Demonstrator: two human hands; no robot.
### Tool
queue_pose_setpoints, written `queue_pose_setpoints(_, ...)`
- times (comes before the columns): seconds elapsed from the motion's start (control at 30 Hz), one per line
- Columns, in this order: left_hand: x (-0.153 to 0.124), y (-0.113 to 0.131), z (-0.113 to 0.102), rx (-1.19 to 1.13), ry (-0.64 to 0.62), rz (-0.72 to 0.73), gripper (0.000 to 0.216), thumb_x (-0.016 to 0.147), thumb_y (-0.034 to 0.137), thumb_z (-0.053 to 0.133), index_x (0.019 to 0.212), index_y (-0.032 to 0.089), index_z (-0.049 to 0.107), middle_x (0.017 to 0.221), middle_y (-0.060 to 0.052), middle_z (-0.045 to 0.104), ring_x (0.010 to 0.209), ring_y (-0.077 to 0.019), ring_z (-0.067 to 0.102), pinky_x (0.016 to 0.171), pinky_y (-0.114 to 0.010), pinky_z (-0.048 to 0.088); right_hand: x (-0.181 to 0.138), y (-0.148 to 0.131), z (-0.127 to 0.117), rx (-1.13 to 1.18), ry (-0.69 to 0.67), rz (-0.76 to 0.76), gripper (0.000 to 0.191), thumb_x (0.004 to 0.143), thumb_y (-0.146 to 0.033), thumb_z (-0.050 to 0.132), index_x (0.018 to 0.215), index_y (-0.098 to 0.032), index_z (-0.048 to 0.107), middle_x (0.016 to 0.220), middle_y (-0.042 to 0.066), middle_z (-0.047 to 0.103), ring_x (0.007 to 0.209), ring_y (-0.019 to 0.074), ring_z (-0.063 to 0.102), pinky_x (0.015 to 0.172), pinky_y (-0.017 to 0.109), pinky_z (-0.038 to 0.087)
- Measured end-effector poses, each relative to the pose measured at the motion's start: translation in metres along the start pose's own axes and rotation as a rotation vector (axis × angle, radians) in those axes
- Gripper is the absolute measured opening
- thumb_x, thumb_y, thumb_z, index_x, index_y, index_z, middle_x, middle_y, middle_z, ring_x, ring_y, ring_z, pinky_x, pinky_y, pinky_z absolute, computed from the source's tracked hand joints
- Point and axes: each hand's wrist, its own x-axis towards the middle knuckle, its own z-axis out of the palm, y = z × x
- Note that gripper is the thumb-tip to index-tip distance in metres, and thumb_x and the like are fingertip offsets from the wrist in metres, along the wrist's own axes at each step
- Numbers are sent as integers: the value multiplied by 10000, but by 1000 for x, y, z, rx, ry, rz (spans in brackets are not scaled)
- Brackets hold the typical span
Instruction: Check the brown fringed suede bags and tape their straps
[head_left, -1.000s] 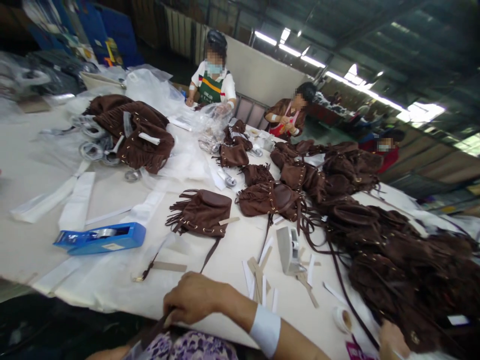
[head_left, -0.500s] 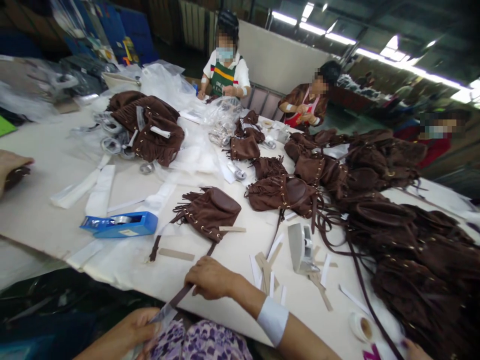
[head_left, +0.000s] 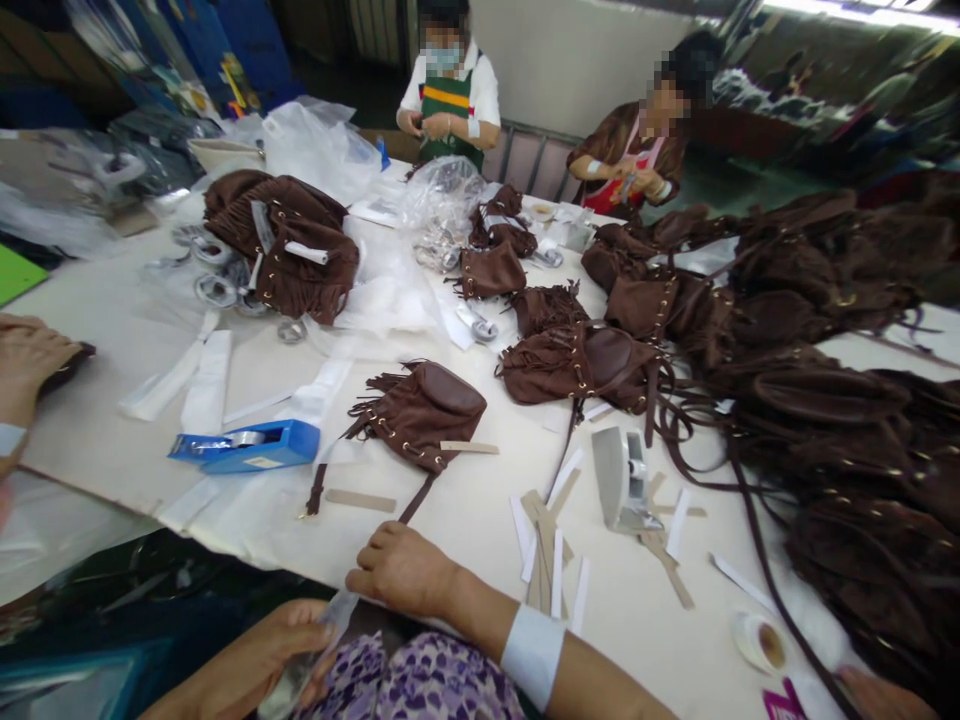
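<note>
- The left hand was below the near edge of the table, over a purple flowery lap. Its fingers were pinched shut on a clear plastic piece.
- The right hand lay on the near edge with a white band on its wrist. Its fingers curled down over a brown strap. I could not tell if it was squeezing the strap or just pressing on it.
- The strap ran up the table to a small brown bag with fringes. The bag lay near the middle, a little toward the near edge.
- A blue tape holder sat to the left of the bag, and paper strips lay just to the right of the right hand.
- A white tape holder stood past the strips, and a tape roll lay near the right near corner.
- Another person's hand rested on the left edge.
- A big pile of brown bags (all the same kind) filled the right side.
- Two people sat at the far edge.
</note>
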Motion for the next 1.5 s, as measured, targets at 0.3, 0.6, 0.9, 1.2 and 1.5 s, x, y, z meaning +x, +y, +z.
queue_pose_setpoints(0.3,32,28,-2,-105,-129,-81,183,815,238,631,668,129,632,547,-5,548,460,-102,452,580,-298,463,-22,20,27,151,117,320,195,975,-285,463,1101,-201,587,943,41,671,955,184,513,845,329,345)
queue_pose_setpoints(0.6,46,36,-18,-188,-133,-203,170,797,209,600,640,145,608,563,-21,569,467,-122,471,640,-369,508,-12,30,44,92,178,353,226,994,-285,409,1062,-203,608,892,25,671,982,210,510,818,367,353)
queue_pose_setpoints(0.9,79,46,-12,-308,-62,-276,127,820,227,662,734,137,639,594,-8,608,483,-104,516,731,-377,537,-29,14,57,386,494,866,246,987,-279,401,1122,-207,594,1175,93,634,1075,222,537,914,384,423)
queue_pose_setpoints(1.2,104,39,-9,-343,-124,-356,302,853,398,652,850,97,666,657,-27,622,527,-109,555,752,-373,544,-16,-18,91,1872,685,1340,534,756,-664,614,943,-165,586,806,36,687,651,145,649,596,256,465)
queue_pose_setpoints(1.5,119,29,-24,-194,-98,-420,517,777,667,582,703,155,600,521,40,482,406,-75,327,560,-311,496,-2,24,97,2086,818,1419,451,653,-533,779,765,-150,567,697,38,687,477,72,544,447,179,400)
